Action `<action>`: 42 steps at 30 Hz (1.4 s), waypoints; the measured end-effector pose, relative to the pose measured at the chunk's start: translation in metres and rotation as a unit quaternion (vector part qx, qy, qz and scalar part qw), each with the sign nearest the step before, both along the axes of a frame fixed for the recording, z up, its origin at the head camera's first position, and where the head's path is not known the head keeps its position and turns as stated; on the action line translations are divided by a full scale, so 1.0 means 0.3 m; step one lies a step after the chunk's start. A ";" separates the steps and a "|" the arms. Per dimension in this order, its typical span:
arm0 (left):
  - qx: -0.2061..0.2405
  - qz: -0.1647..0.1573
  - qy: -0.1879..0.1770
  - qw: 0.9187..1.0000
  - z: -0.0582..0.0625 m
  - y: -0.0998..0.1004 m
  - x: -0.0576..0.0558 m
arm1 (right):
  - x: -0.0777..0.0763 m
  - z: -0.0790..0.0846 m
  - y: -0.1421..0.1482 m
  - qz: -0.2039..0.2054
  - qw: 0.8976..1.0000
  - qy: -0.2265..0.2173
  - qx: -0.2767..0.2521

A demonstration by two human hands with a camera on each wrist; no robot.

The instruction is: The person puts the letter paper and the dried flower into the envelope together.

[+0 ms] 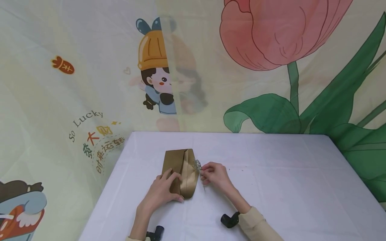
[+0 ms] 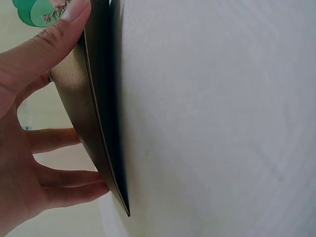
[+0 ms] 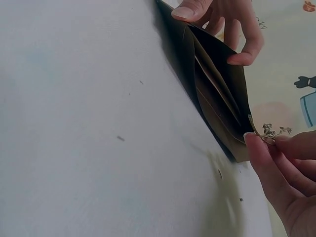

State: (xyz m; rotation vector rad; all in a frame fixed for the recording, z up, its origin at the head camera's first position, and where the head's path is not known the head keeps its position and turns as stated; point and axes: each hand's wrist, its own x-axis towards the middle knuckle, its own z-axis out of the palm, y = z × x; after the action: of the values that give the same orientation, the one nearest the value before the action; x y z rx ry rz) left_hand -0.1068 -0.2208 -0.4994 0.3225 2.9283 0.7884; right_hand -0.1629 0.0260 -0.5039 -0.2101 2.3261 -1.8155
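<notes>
A brown paper bag [image 1: 180, 169] lies flat on the white table [image 1: 271, 174], its open mouth turned to the right. My left hand [image 1: 161, 192] grips the bag's near part, thumb [image 2: 59, 34] on one face and fingers [image 2: 69, 185] on the other. In the right wrist view the bag [image 3: 217, 98] shows its folded inner pleats, with the left hand's fingers [image 3: 242, 34] holding the mouth apart. My right hand [image 1: 212, 174] pinches a small dried sprig [image 1: 197, 164] right at the bag's mouth. The same sprig [image 3: 271, 132] sits between its fingertips [image 3: 256, 148].
Small dark crumbs [image 1: 241, 169] are scattered on the tablecloth right of the hands; one speck [image 3: 120, 138] shows close up. A printed backdrop with a tulip [image 1: 271, 33] and a cartoon figure [image 1: 153, 67] hangs behind the table. The table's left edge [image 1: 102, 194] drops off beside my left arm.
</notes>
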 end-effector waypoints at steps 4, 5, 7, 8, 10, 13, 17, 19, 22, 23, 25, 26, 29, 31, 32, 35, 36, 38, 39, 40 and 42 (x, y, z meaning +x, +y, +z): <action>-0.004 0.003 -0.003 1.000 0.001 0.004 -0.002 | -0.007 -0.008 -0.008 0.008 1.000 0.000 0.001; -0.003 0.002 -0.002 1.000 0.001 0.004 -0.002 | -0.008 -0.009 -0.010 0.009 1.000 -0.001 0.001; -0.002 -0.001 0.000 1.000 0.001 0.005 -0.003 | -0.011 -0.010 -0.015 0.011 1.000 -0.003 -0.003; -0.002 -0.001 -0.001 1.000 0.002 0.005 -0.002 | -0.013 -0.009 -0.018 0.013 1.000 -0.003 -0.004; -0.001 -0.001 -0.001 1.000 0.003 0.004 -0.002 | -0.015 -0.008 -0.025 0.016 1.000 -0.006 -0.006; -0.002 0.001 0.001 1.000 0.005 0.002 -0.001 | -0.019 -0.007 -0.035 0.021 1.000 -0.010 -0.007; -0.002 0.004 0.001 1.000 0.003 -0.004 -0.002 | -0.023 -0.011 -0.049 0.025 1.000 -0.008 -0.010; -0.001 0.005 -0.001 1.000 0.001 -0.006 -0.003 | -0.024 -0.016 -0.055 0.027 1.000 -0.008 -0.008; 0.001 0.004 0.000 1.000 -0.003 -0.008 -0.004 | -0.026 -0.026 -0.064 0.029 1.000 -0.009 -0.001; 0.000 0.003 0.000 1.000 -0.003 -0.008 -0.004 | -0.026 -0.029 -0.067 0.028 1.000 -0.010 0.004; -0.001 0.003 -0.001 1.000 -0.005 -0.007 -0.004 | -0.027 -0.031 -0.073 0.028 1.000 -0.011 0.004; 0.000 0.003 -0.001 1.000 -0.004 -0.007 -0.004 | -0.027 -0.031 -0.076 0.027 1.000 -0.011 0.005; 0.001 0.000 0.001 1.000 -0.001 -0.005 -0.004 | -0.027 -0.029 -0.086 0.030 0.999 -0.015 -0.003; 0.002 -0.003 0.003 1.000 0.002 -0.004 -0.005 | -0.027 -0.028 -0.093 0.036 0.999 -0.020 -0.012; 0.003 -0.005 0.005 1.000 0.003 -0.004 -0.005 | -0.028 -0.029 -0.096 0.038 0.999 -0.021 -0.015; 0.002 -0.006 0.005 1.000 0.006 -0.004 -0.004 | -0.029 -0.033 -0.105 0.042 0.999 -0.025 -0.023; 0.000 -0.006 0.004 1.000 0.006 -0.005 -0.004 | -0.030 -0.035 -0.108 0.042 0.998 -0.026 -0.024; 0.000 -0.006 0.003 1.000 0.005 -0.006 -0.004 | -0.032 -0.040 -0.113 0.041 0.998 -0.028 -0.025; -0.001 -0.006 0.002 1.000 0.005 -0.006 -0.004 | -0.034 -0.042 -0.116 0.039 0.998 -0.031 -0.024; -0.002 -0.005 0.001 1.000 0.006 -0.006 -0.004 | -0.035 -0.045 -0.118 0.037 0.998 -0.033 -0.024; -0.002 -0.005 0.002 1.000 0.005 -0.007 -0.004 | -0.039 -0.050 -0.122 0.035 0.998 -0.038 -0.024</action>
State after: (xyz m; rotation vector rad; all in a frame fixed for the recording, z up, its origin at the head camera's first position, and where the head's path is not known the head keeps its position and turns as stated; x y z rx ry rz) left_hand -0.1081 -0.2228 -0.4978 0.3397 2.9301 0.7803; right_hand -0.1745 -0.0107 -0.5189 -0.2232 2.1974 -1.8147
